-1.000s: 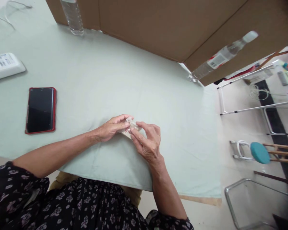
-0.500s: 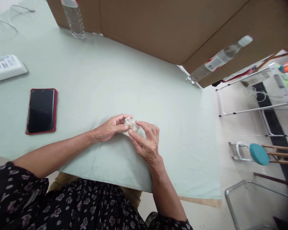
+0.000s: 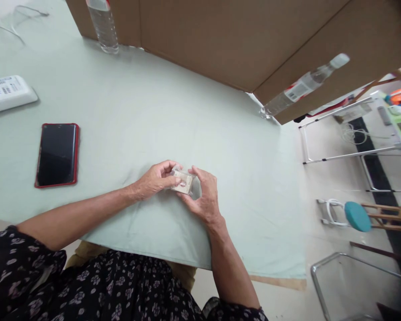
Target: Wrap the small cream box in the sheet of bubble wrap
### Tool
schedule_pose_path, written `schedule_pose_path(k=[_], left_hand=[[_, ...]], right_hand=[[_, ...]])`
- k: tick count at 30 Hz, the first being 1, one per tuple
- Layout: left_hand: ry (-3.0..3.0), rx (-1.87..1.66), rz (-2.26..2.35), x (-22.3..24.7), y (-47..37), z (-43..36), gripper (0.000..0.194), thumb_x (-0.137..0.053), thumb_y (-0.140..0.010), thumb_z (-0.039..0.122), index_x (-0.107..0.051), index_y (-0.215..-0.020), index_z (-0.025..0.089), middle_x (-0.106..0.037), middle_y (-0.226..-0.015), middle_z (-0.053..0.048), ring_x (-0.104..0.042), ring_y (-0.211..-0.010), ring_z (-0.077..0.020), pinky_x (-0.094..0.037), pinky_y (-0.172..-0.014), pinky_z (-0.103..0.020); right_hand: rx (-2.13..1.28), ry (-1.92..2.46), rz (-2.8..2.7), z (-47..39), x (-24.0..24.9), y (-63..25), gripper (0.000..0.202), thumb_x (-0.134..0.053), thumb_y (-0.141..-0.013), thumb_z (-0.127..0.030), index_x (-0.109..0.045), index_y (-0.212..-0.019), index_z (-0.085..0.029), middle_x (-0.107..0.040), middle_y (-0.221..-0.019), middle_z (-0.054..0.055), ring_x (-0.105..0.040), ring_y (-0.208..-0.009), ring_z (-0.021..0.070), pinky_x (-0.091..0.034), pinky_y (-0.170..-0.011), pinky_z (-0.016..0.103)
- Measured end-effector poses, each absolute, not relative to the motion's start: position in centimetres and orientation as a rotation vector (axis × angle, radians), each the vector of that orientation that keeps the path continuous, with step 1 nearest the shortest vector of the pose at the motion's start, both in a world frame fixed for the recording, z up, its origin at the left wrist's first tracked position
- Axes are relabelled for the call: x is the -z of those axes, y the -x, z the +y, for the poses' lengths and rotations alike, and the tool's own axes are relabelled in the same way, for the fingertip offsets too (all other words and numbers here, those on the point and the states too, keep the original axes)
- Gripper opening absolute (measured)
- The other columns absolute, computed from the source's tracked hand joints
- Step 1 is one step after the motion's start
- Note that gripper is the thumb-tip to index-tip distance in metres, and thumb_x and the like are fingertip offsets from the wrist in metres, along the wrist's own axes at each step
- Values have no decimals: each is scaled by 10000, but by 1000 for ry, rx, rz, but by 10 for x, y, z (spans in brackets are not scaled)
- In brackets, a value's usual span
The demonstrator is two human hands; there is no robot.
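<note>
A small, flat, beige block in clear crinkled plastic (image 3: 186, 183) is held between my hands above the near part of the table; I cannot make out what kind of thing it is. My left hand (image 3: 153, 180) grips its left side, with the thumb pressed on the top face and the fingers behind. Around the right end curves my right hand (image 3: 205, 194), its thumb at the near edge and its fingertips at the far corner. The undersides of both grips are hidden.
A red-cased phone (image 3: 57, 154) and a white labelled box (image 3: 10, 94) lie at left on the green tablecloth (image 3: 137, 111). Two water bottles (image 3: 103, 29) (image 3: 297, 91) stand by a cardboard partition (image 3: 200, 40). Stools, including a teal seat (image 3: 357, 216), are beyond the right edge.
The wrapped block has turned so its flat beige face shows. My right fingers have spread from a pinch on its top to a wider hold around its right end.
</note>
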State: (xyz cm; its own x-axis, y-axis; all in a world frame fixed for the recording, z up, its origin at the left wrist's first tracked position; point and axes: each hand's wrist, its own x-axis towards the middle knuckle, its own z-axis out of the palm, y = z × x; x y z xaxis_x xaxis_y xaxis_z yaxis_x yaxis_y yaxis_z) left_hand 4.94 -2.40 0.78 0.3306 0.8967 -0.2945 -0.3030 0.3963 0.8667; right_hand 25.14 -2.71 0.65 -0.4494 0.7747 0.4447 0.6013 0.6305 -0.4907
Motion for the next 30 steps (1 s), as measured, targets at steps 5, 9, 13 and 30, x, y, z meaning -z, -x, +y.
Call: schedule_pose_path(k=[5,9,13,30], left_hand=[[-1106,-924,1113,-15,-48,-25,463,-754,-739,324,-585,-1138,162,-675,-1065,-60,-633,-873,-168,-510,-790,-295],[-1368,-965,1272,-14,-45,-26,478,-700,-768,289,-586,-1217,172,-686,-1165,-91,-630,-988,-209,-496,-878,-333],[-1488,-970,1324,-13,-45,-26,464,-642,-798,287,-585,-1237,148,-682,-1194,-124,-618,-1087,-248,-484,-951,-376],[-1609,-1082,1320,-4,-48,-26,411,-603,-817,251,-596,-1210,133,-674,-1141,-128,-645,-990,-220,-535,-906,-372]], right_hand=[[-405,1044,-2172,-29,-3,-246,688,-702,-866,-330,-410,-1487,-272,-692,-1250,120,-649,-1146,306,-479,-982,507],[-498,1064,-2177,-27,7,-244,627,-674,-905,-371,-429,-1472,-262,-682,-1292,131,-641,-1191,297,-491,-1005,496],[-535,1099,-2190,-25,9,-244,631,-658,-925,-419,-417,-1486,-259,-678,-1307,134,-639,-1198,287,-494,-1009,482],[-178,1003,-2332,-24,9,-240,303,-576,-988,-336,-592,-1275,-240,-662,-1286,134,-649,-1122,242,-505,-904,394]])
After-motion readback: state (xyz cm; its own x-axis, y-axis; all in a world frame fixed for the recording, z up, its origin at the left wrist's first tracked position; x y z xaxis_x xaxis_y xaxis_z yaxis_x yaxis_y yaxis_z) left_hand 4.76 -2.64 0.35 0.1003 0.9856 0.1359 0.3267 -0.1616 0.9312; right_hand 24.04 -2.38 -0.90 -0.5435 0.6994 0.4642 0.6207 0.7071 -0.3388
